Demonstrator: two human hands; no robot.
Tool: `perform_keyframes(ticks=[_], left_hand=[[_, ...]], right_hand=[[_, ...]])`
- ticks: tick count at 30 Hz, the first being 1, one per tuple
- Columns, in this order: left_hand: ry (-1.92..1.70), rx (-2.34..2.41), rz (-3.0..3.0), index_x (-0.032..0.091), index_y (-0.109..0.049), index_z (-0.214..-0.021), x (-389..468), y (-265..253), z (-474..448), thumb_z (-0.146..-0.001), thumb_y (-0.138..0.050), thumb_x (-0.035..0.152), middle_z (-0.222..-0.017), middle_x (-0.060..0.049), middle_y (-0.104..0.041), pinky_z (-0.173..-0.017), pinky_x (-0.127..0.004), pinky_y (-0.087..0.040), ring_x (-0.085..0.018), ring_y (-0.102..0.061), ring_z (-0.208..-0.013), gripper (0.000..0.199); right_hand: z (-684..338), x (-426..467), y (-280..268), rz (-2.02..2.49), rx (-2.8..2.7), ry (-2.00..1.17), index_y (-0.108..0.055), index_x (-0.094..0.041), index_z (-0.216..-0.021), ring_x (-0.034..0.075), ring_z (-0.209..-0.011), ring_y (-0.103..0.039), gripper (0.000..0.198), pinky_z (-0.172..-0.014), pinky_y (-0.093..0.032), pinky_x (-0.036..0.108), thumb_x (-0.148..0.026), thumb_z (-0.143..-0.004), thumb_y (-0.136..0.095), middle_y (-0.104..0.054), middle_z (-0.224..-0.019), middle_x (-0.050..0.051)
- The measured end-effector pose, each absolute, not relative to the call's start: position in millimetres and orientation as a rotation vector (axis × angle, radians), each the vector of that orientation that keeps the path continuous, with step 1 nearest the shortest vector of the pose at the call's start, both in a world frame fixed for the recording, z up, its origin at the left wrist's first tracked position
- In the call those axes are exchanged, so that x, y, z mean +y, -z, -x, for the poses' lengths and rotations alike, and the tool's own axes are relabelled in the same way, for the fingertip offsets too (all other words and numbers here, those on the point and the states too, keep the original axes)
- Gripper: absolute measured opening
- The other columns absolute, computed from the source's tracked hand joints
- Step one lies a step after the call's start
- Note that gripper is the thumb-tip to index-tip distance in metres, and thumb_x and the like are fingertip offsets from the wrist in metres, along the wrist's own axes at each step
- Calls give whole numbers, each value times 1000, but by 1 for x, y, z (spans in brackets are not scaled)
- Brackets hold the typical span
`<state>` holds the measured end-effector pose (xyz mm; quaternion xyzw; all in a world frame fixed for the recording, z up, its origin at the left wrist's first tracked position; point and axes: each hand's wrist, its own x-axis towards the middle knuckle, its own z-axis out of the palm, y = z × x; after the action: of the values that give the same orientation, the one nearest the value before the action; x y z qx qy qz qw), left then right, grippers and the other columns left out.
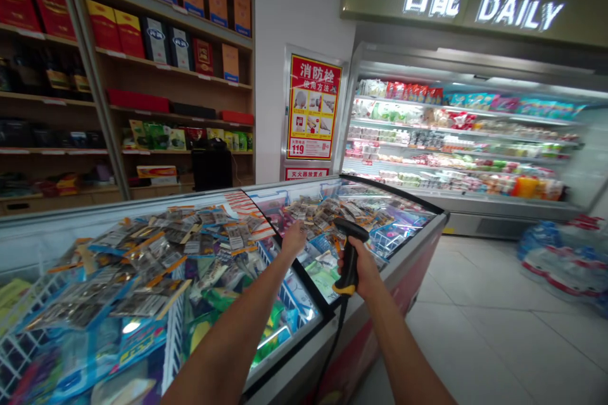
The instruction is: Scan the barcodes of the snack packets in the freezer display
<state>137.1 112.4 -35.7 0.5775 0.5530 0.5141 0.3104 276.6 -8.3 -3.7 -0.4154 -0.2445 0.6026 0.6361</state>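
Note:
My right hand (365,266) is wrapped around the handle of a black and yellow barcode scanner (350,262). Its head points away over the freezer, and a black cable hangs from its base. Stretched forward, my left hand (294,239) is closed at the near edge of a pile of small flat packets (332,212); what its fingers hold, if anything, cannot be made out. A second, larger pile of packets (156,253), dark with orange and blue edges, covers the glass top to the left. All of them lie on the chest freezer (403,266).
Under the glass are wire baskets (173,329) with bagged goods. Shelves (175,69) of boxes stand at the back left, beside a red fire-hydrant poster (314,107). A lit refrigerated display (456,133) is at the right. Wrapped bottles (565,259) stand on the tiled floor.

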Motion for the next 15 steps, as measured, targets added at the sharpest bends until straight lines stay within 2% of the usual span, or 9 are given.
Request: perform_keyframes(ticks=[2,4,7,10,12,15], left_hand=[[-1149,1490,-1813,19,-60,-96,106,43,-151,-68,-55,11,-113,-7,-60,-96,-39,-32,-23,-46,-114,30],[-835,1582,-2190,21,-57,-105,100,46,-157,-74,-51,21,-119,-7,-57,-95,-45,-30,-26,-40,-119,32],[-493,1700,-2532,21,-62,-95,93,40,-154,-81,-39,27,-102,-8,-65,-93,-49,-29,-26,-51,-106,28],[-475,1818,-2534,18,-64,-85,91,31,-144,-82,-35,24,-87,-9,-68,-92,-48,-29,-24,-59,-90,30],[-522,1987,-2418,15,-62,-92,90,28,-138,-79,-41,31,-92,-13,-67,-88,-46,-33,-27,-58,-93,29],[-576,2138,-2237,13,-59,-99,91,30,-135,-70,-53,42,-99,-17,-65,-87,-46,-34,-32,-54,-101,42]], right_hand=[[-280,-9,7,950,-564,-1364,-49,-18,-67,9,-34,-46,20,-32,-37,19,-36,-72,-53,-52,-45,-3],[-283,-9,9,953,-571,-1359,-49,-18,-68,8,-34,-46,20,-32,-37,19,-37,-71,-53,-52,-45,-3],[-283,-8,11,966,-584,-1356,-48,-17,-64,9,-34,-47,22,-32,-38,20,-38,-70,-54,-53,-45,-3],[-278,-7,10,980,-591,-1367,-47,-17,-62,9,-34,-47,23,-32,-38,21,-38,-70,-53,-53,-45,-2],[-273,-6,10,985,-594,-1385,-48,-17,-63,9,-34,-47,22,-32,-38,21,-38,-70,-53,-53,-45,-3],[-267,-7,9,993,-604,-1410,-49,-18,-66,10,-34,-47,21,-31,-36,21,-38,-70,-53,-52,-44,-3]])
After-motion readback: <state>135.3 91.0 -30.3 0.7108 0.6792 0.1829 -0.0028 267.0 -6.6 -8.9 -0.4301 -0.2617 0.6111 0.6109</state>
